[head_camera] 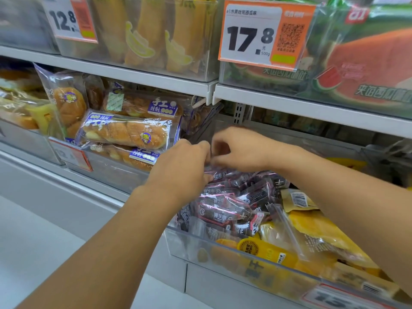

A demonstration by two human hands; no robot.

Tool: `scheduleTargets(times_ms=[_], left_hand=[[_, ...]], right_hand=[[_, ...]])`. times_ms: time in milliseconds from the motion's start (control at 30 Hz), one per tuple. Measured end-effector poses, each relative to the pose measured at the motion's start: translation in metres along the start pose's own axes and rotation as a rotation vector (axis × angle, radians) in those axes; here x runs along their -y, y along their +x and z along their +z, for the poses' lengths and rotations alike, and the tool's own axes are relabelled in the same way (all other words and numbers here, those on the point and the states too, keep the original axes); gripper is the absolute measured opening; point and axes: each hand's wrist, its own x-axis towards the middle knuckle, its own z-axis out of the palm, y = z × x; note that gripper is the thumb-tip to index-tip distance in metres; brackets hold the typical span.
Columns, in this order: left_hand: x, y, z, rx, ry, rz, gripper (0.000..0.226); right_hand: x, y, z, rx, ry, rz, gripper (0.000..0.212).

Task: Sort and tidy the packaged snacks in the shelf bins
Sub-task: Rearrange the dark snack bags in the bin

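A clear plastic bin (223,253) on the lower shelf holds several small dark purple snack packets (223,210) at its left and yellow packets (316,230) at its right. My left hand (180,170) reaches over the bin's back left corner with fingers curled into the dark packets. My right hand (240,148) hovers just beside it, fingers curled downward; it is blurred. The two hands meet at a dark packet (215,172) at the top of the pile, and their fingers appear to pinch it.
To the left, a bin of twisted bread loaves (127,132) in clear wrappers. Above, shelf bins with banana-print packs (156,36) and watermelon-print packs (361,63), with price tags 12.8 (69,18) and 17.8 (263,34). A white shelf edge (211,92) overhangs the hands.
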Motion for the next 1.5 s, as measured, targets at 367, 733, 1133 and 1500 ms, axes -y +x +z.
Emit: scheduleTargets(times_ms=[367,733,1133,1500], left_hand=[[-0.002,-0.002,-0.002,0.041,0.007,0.002,0.023],[-0.015,0.028,-0.018,0.05,0.228,0.061,0.032],[-0.013,0.034,-0.006,-0.046,0.123,0.062,0.024],[0.001,0.0,0.001,-0.012,-0.014,0.048,0.015]], right_hand=[[-0.014,0.028,-0.011,0.671,-0.165,0.375,0.065],[-0.026,-0.002,0.003,0.564,-0.622,0.232,0.016],[-0.017,0.015,-0.007,0.385,0.148,0.174,0.058],[-0.003,0.024,0.008,0.218,-0.173,0.074,0.028]])
